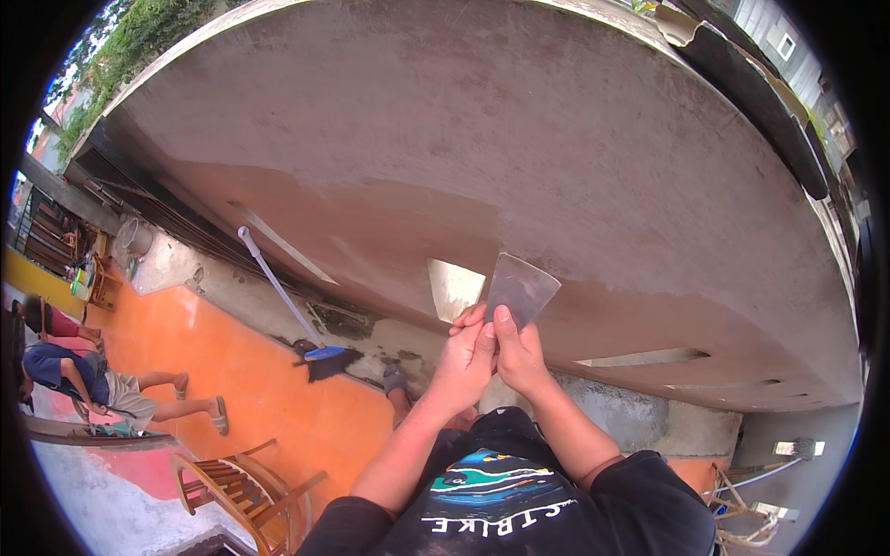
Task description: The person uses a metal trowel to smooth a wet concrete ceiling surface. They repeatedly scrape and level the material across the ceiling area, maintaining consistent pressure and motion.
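Both my hands are clasped together around the handle of a wide metal scraper (521, 289). My left hand (464, 357) wraps the handle from the left, and my right hand (519, 354) grips it from the right with the thumb pressing up on the blade's base. The grey blade is pressed flat against a large grey-brown plastered wall (519, 139). Just left of the blade is a pale scraped patch (454, 287) on the wall. My black printed shirt fills the lower edge of the view.
A broom (306, 324) with a white handle and blue head leans at the wall's foot on the orange floor (250, 380). A wooden chair (236, 486) stands at lower left. A person (93, 385) sits at far left. More pale strips (640, 357) mark the wall to the right.
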Motion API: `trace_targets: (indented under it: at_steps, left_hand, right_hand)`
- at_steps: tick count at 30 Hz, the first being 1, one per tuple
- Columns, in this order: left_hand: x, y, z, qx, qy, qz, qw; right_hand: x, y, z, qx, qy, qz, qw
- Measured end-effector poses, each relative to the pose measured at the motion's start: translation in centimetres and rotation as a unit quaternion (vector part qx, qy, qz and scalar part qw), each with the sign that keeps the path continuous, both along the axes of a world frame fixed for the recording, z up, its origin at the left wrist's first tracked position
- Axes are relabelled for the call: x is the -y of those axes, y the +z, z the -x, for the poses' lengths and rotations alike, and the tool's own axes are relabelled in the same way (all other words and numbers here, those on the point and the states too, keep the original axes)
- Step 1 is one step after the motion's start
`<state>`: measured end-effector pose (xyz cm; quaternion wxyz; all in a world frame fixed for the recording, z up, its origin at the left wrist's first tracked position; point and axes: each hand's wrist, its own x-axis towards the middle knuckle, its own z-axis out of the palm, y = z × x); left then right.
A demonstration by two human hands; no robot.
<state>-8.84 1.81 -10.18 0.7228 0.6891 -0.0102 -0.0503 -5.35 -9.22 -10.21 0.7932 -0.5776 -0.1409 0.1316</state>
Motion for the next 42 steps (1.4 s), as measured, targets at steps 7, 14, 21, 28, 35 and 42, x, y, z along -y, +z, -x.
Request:
trace_targets:
  at_steps: [7, 14, 21, 28, 35, 42]
  left_hand:
    - [-0.1, -1.2, -0.6, 0.061, 0.004, -0.081, 0.995]
    - [-0.2, -2.0, -2.0, 0.09, 0.01, -0.05, 0.995]
    - [-0.5, 0.5, -3.5, 0.141, 0.043, -0.092, 0.985]
    - [0.6, 2.9, -1.2, 0.109, 0.034, -0.065, 0.991]
    - [1.0, -1.2, -0.9, 0.054, 0.034, -0.046, 0.997]
    - [1.3, -1.1, -2.4, 0.089, 0.07, -0.041, 0.993]
  right_hand:
    - [-0.2, 0.3, 0.0, -0.02, -0.042, 0.023, 0.999]
    - [-0.6, -1.0, -1.1, -0.009, -0.078, 0.078, 0.994]
    - [-1.8, 1.1, -2.5, 0.001, -0.08, 0.073, 0.994]
    - [-0.3, 3.5, -1.5, 0.07, -0.037, 0.019, 0.997]
    - [0.0, -0.6, -0.8, -0.022, -0.073, 0.102, 0.992]
    - [-0.8, 0.2, -1.9, -0.031, -0.105, 0.15, 0.983]
